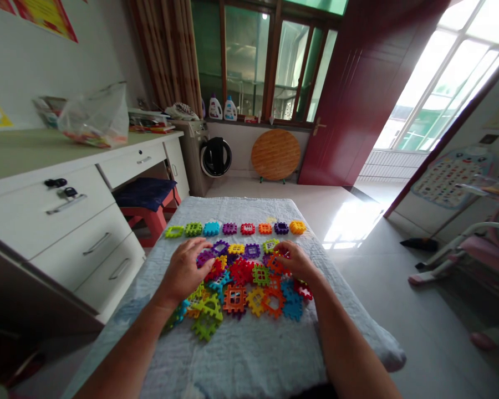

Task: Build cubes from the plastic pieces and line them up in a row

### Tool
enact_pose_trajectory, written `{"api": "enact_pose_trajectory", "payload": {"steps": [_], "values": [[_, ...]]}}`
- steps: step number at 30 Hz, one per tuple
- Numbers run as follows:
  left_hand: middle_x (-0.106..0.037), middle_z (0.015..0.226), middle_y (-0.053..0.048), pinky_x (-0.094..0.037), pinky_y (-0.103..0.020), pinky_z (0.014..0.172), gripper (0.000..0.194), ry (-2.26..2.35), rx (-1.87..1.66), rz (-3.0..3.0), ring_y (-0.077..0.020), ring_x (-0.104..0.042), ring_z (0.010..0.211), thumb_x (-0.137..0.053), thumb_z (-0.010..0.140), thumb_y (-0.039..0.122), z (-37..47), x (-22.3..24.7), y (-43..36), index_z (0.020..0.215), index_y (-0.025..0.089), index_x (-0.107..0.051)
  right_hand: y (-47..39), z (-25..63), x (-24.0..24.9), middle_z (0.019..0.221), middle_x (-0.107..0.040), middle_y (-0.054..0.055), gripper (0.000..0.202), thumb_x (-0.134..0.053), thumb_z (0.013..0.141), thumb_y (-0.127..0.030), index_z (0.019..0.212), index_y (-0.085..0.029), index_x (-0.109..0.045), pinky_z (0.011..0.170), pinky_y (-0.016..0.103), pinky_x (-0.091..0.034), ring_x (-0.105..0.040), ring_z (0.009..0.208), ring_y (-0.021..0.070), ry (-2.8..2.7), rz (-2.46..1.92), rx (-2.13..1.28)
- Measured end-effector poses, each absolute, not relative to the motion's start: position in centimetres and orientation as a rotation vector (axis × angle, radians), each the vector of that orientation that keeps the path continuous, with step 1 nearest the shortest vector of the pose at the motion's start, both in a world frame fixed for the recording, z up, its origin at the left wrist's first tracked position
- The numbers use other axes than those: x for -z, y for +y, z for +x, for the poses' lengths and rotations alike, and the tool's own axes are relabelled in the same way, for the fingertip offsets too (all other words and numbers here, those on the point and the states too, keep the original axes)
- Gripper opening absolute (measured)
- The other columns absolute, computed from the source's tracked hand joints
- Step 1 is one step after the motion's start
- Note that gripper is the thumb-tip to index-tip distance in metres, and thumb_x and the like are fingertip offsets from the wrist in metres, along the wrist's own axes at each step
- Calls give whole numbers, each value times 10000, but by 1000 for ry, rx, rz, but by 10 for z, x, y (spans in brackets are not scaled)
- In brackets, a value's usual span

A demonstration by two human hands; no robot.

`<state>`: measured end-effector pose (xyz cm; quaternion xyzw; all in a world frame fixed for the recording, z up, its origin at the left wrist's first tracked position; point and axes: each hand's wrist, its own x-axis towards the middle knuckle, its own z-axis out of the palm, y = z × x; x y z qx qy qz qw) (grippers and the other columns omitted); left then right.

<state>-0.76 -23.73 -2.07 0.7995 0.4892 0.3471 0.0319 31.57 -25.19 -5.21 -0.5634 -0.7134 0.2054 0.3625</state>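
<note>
A heap of notched plastic building tiles in several colours lies on a cloth-covered table, with a red tile (242, 271) near its middle. My left hand (188, 267) rests at the heap's left edge, thumb and fingers apart, beside a purple tile (205, 257). On the opposite side, my right hand (296, 259) curves over an orange tile (276, 264) with its fingers spread; neither hand visibly grips a piece. Beyond the heap runs a spaced row of tiles, from a lime frame (174, 231) on the left to a yellow-orange one (298, 227) on the right.
The pale blue cloth (249, 354) drapes over the table edges. To the left stand a white desk (83, 219) and a red stool (152, 221) with a dark cover. A round wooden board (275, 155) leans by the far wall; a pink chair (482, 244) is at right.
</note>
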Motion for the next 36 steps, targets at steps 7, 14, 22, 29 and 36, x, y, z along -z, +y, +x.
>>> {"api": "enact_pose_trajectory", "payload": {"steps": [7,14,22,29,36], "values": [[-637,1145,-78,-391,-418,1010,490,1499,-935,1889,-287,-561,1110,-659,679,518,-76,30,-220,1056,207,-617,-250,311,56,666,-536,-29,109,-571,733,-243,816,-183,-605,579,228,-382,-462,598,105,-1688,-1430,-626],[-645,1149,-98,-451,-395,970,519,1149,-906,1434,-274,-578,1107,-741,648,449,-71,51,-224,1082,190,-621,-249,311,58,647,-537,-36,167,-596,718,-291,842,-180,-609,525,216,-361,-444,555,94,-1614,-1455,-684],[-668,1091,-99,-506,-378,862,484,1125,-1060,1320,-259,-626,996,-743,639,413,-53,61,-228,1031,157,-621,-256,306,47,901,-673,22,192,-600,760,-228,943,-221,-659,842,328,-409,-572,888,188,-1891,-1545,-372],[-690,991,-82,-511,-351,814,453,1238,-1150,1408,-239,-640,918,-718,649,451,-56,70,-224,976,150,-630,-265,296,42,1050,-625,43,452,-708,668,-332,1101,-240,-621,929,399,-327,-481,1009,250,-2136,-1587,-247],[-682,934,-68,-501,-376,847,417,1285,-1211,1440,-237,-634,898,-709,658,451,-61,73,-221,939,149,-641,-269,292,42,1082,-582,59,523,-634,664,-201,1181,-242,-563,919,388,-345,-482,1021,245,-2185,-1577,-247]]}}
